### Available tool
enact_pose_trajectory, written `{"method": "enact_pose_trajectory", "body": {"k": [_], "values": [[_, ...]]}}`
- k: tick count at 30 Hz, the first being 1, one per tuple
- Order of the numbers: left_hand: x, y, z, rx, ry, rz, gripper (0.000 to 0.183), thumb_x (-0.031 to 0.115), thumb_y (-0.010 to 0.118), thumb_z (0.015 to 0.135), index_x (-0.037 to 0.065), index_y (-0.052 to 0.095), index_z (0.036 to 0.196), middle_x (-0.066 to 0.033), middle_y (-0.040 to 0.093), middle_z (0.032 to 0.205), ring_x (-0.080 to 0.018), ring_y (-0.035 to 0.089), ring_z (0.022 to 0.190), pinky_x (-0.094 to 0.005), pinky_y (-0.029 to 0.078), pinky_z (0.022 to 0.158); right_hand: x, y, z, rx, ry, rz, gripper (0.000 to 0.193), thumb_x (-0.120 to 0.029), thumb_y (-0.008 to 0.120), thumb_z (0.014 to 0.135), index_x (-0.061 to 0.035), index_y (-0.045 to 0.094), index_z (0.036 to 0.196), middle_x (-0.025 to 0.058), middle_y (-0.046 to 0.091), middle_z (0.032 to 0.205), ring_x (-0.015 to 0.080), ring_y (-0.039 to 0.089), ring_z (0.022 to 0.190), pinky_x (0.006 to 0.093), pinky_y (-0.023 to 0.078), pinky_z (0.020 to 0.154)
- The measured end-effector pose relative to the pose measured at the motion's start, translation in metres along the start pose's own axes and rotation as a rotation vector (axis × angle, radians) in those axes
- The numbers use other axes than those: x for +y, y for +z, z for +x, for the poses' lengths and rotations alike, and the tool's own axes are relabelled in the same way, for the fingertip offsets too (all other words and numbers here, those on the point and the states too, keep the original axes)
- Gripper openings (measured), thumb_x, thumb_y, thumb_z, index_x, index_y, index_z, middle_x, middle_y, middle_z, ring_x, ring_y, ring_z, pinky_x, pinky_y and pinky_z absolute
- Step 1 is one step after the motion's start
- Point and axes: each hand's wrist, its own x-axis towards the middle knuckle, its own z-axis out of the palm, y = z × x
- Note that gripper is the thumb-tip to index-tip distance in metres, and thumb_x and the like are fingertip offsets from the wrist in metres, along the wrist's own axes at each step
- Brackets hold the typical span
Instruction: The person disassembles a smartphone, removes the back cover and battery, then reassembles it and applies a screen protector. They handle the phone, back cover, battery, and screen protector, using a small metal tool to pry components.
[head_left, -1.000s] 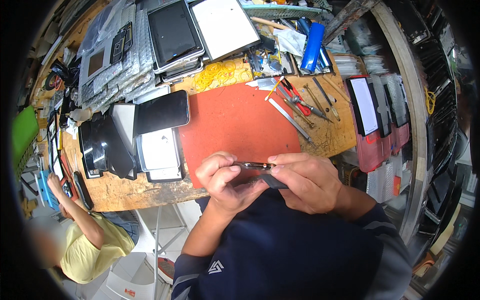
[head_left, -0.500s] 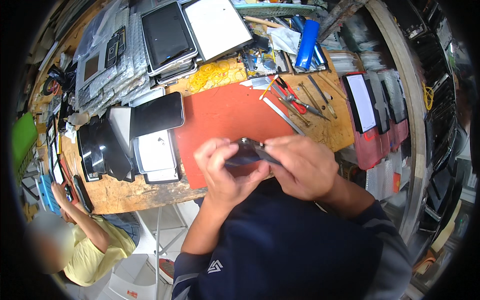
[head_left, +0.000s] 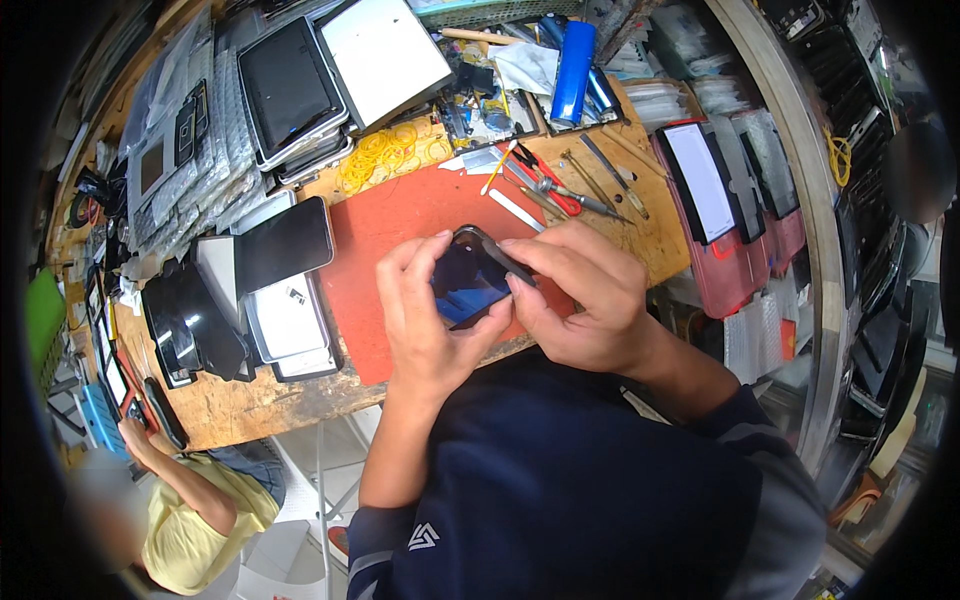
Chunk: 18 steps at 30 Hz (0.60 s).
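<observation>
A dark, glossy smartphone (head_left: 466, 280) is held up over the red work mat (head_left: 385, 215), its shiny face tilted toward me with bluish reflections. My left hand (head_left: 420, 335) is closed around its left side, thumb at the lower edge and fingers along the far left. Along the upper right edge runs a thin dark strip (head_left: 510, 262), pinched between the thumb and fingers of my right hand (head_left: 590, 285). Whether this strip is a separate part or belongs to the phone's frame, I cannot tell. The phone's underside is hidden.
Screens and panels (head_left: 285, 235) lie left of the mat. Bubble-wrapped parts (head_left: 190, 185) and tablets (head_left: 290, 85) are stacked behind. Beyond the mat are yellow rubber bands (head_left: 390, 155), tweezers and screwdrivers (head_left: 590, 203), and a blue cylinder (head_left: 573, 75). Another person (head_left: 205, 520) works at lower left.
The phone has tipped from nearly edge-on so that its glossy face shows. My left hand is a little farther left and higher; my right hand has risen too. The surroundings have shifted left in view.
</observation>
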Motion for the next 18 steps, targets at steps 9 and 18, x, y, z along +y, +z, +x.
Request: {"method": "enact_pose_trajectory", "body": {"k": [9, 18], "values": [[-0.002, -0.004, -0.007, 0.057, 0.018, -0.002, 0.09, 0.01, 0.101, 0.063, 0.001, 0.058, 0.141, -0.0198, 0.061, 0.124, -0.0376, 0.064, 0.114, -0.046, 0.057, 0.095, -0.006, -0.004, 0.002, 0.004, -0.002, 0.051, 0.026, 0.008, 0.076, 0.088, 0.0062, 0.074, 0.114, 0.0137, 0.068, 0.091, 0.0274, 0.069, 0.074, 0.0392, 0.056, 0.064], [-0.01, -0.004, -0.017, 0.131, 0.066, -0.061, 0.091, 0.026, 0.104, 0.067, 0.0, 0.057, 0.14, -0.0183, 0.057, 0.125, -0.0328, 0.061, 0.113, -0.0417, 0.056, 0.09, -0.02, -0.008, 0.004, -0.017, -0.041, 0.077, 0.03, 0.007, 0.077, 0.088, 0.0068, 0.074, 0.117, 0.013, 0.067, 0.089, 0.0264, 0.07, 0.073, 0.038, 0.055, 0.062]]}}
